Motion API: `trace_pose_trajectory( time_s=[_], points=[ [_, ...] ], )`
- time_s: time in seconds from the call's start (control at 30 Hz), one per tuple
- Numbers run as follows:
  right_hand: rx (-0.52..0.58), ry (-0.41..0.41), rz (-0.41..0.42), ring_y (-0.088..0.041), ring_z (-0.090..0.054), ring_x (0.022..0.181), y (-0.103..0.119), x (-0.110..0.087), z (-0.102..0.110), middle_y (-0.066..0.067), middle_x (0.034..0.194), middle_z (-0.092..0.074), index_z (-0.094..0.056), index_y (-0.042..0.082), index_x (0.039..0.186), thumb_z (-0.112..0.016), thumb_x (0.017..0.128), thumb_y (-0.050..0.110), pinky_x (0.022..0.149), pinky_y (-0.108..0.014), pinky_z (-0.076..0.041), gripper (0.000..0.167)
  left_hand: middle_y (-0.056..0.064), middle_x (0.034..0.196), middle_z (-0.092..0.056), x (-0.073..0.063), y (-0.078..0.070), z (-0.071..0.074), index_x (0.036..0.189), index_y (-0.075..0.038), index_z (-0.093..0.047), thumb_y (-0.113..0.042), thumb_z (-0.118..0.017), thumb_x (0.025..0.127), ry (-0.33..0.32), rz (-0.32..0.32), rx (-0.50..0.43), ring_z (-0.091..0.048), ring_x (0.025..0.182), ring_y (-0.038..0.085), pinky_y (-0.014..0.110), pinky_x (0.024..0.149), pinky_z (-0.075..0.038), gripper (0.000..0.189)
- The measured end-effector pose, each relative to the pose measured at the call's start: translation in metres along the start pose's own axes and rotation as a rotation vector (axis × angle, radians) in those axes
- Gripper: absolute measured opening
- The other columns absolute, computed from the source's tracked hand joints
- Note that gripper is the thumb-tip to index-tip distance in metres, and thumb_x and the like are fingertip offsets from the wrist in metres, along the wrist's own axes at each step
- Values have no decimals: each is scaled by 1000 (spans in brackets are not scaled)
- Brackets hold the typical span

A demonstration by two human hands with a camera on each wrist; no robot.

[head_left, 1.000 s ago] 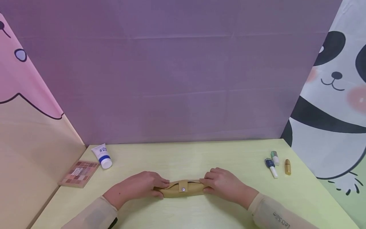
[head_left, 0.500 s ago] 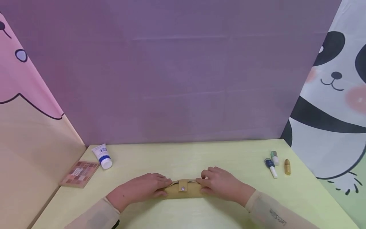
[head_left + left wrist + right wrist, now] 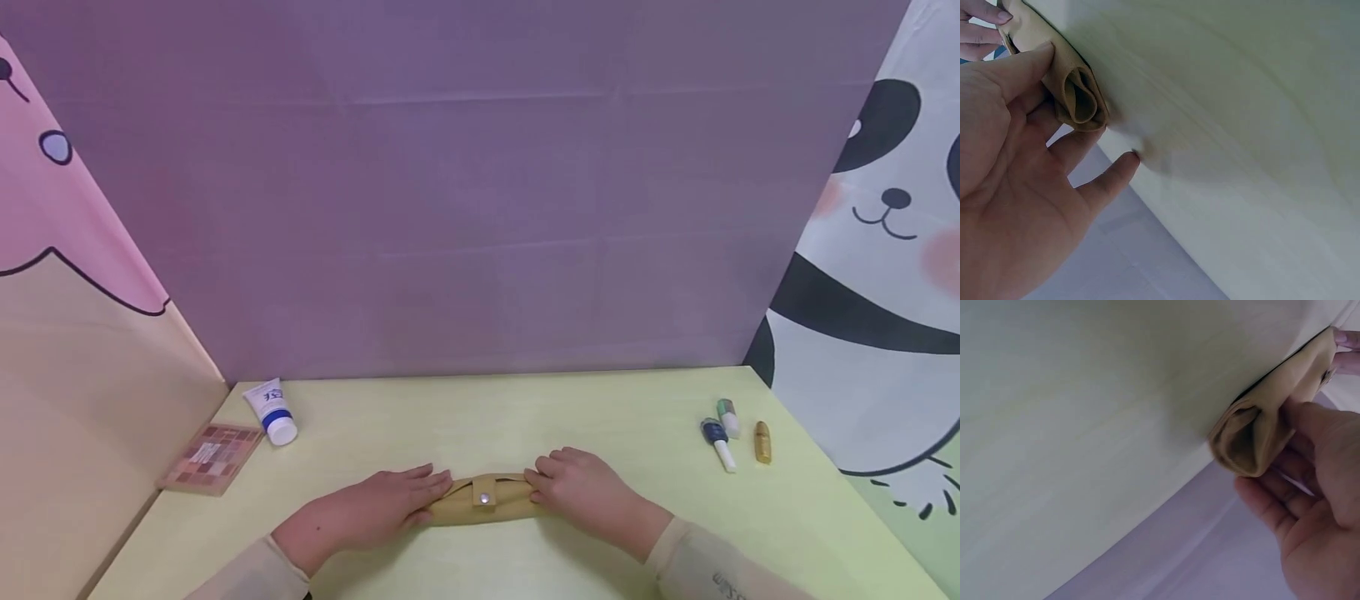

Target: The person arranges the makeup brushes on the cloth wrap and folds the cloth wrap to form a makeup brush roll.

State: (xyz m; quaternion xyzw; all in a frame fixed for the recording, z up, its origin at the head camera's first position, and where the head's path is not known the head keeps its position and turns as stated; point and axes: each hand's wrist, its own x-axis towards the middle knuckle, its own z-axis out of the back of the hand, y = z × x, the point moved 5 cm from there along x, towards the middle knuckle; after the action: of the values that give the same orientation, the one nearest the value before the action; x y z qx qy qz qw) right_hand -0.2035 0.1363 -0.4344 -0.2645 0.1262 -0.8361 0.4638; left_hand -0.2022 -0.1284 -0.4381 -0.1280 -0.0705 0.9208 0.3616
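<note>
A tan soft pouch (image 3: 498, 510), rolled into a long tube, lies crosswise at the front middle of the table. A tab with a silver snap (image 3: 483, 497) crosses its middle, and the upper edge gapes a little on both sides. My left hand (image 3: 367, 510) holds the left end, thumb on the near side and fingers over the far side. At the other end my right hand (image 3: 596, 502) grips it the same way. Both wrist views show the pouch's coiled ends (image 3: 1082, 97), hollow inside, between thumb and fingers.
On the left are a white tube with a blue band (image 3: 272, 412) and an eyeshadow palette (image 3: 212, 457). To the right stand a dark nail polish bottle (image 3: 716, 437), a small green-and-white bottle (image 3: 727, 418) and a gold tube (image 3: 762, 442). Fabric walls border the table.
Both hands keep hold of the pouch while shifting their grip along its ends. The left fingers have spread straighter over the far edge. The camera view has tilted slightly.
</note>
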Motion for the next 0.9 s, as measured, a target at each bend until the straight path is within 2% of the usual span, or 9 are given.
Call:
trace_pose_trajectory(
  time_s=[0.17,0.33,0.43,0.57,0.7,0.9],
  points=[
    [-24,78,-49,-7,-68,79,7,2,6,6,98,-77,-82,15,117,-78,97,35,73,-17,-60,28,-5,173,-42,-8,0,-2,166,-24,-42,-34,-52,113,1,37,-8,-42,160,29,60,123,-43,55],
    [-8,79,-86,-8,-68,75,7,4,7,6,93,-77,-82,14,113,-79,97,35,69,-18,-59,26,-7,174,-39,-10,4,-3,167,-26,-40,-35,-52,113,-2,50,-21,-39,162,27,61,125,-39,55],
    [68,77,-118,-7,-64,71,0,3,7,7,87,-73,-82,15,105,-81,95,35,66,-18,-57,22,-5,173,-42,-6,6,-1,166,-24,-42,-34,-53,113,-10,32,-26,-42,160,28,60,124,-41,55],
    [229,117,-179,-4,-57,67,-12,4,8,8,82,-67,-79,16,97,-83,94,32,63,-19,-54,17,0,168,-50,0,8,6,162,-18,-48,-36,-58,111,-29,23,-65,-49,156,28,55,123,-46,56],
    [320,184,-212,-5,-58,70,-18,5,10,7,85,-70,-80,14,102,-81,96,32,67,-23,-56,19,3,162,-57,3,9,12,160,-13,-50,-39,-60,109,-27,33,-124,-56,150,27,51,121,-49,58],
    [348,208,-249,-15,-72,88,-29,1,16,2,100,-77,-80,11,114,-78,98,30,82,-32,-63,25,-1,161,-58,2,20,20,163,-15,-46,-46,-60,109,-30,98,-180,-53,152,25,52,124,-46,64]
  ],
)
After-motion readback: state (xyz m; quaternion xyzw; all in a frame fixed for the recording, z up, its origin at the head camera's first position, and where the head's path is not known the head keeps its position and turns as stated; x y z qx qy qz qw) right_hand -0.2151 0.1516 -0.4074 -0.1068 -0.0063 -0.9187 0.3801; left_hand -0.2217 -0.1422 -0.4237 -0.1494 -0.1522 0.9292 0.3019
